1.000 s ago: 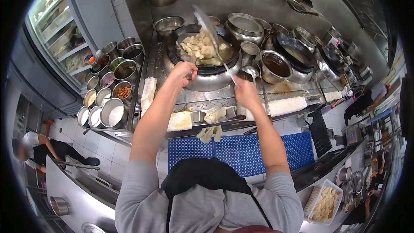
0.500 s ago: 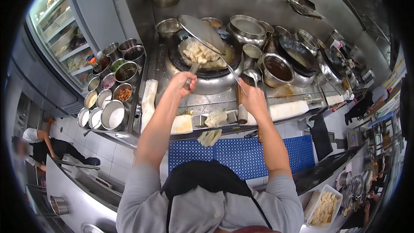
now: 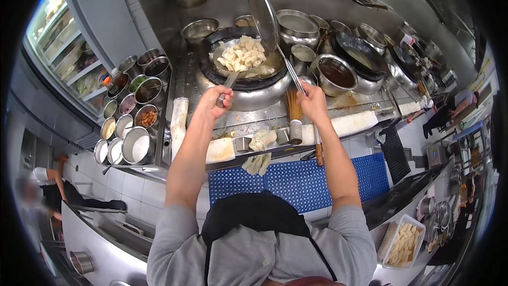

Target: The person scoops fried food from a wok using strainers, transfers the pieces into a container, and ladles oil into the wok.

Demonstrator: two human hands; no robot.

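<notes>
My left hand [image 3: 214, 101] is closed around the metal handle [image 3: 231, 80] of a wide strainer [image 3: 216, 65]. Pale, chunky food pieces [image 3: 243, 54] are heaped in it, over the large wok [image 3: 275, 69] on the near burner. In my right hand [image 3: 313, 103] is the long handle of a round metal skimmer [image 3: 263, 16], its disc tilted steeply up at the right side of the heap. A bamboo wok brush [image 3: 294, 114] and a wooden-handled tool [image 3: 319, 153] lie near my right hand.
Left of the stove stand several metal seasoning pots [image 3: 138, 145]. A pot of dark liquid [image 3: 336, 73] and a second wok [image 3: 360, 55] are to the right. Folded white cloths [image 3: 219, 150] line the stove's front edge. Another person [image 3: 58, 185] sits at far left.
The skimmer has swung from lying over the food to a steep, raised tilt, leaving the heap more exposed. My right hand has moved slightly up and right; my left hand still grips the strainer.
</notes>
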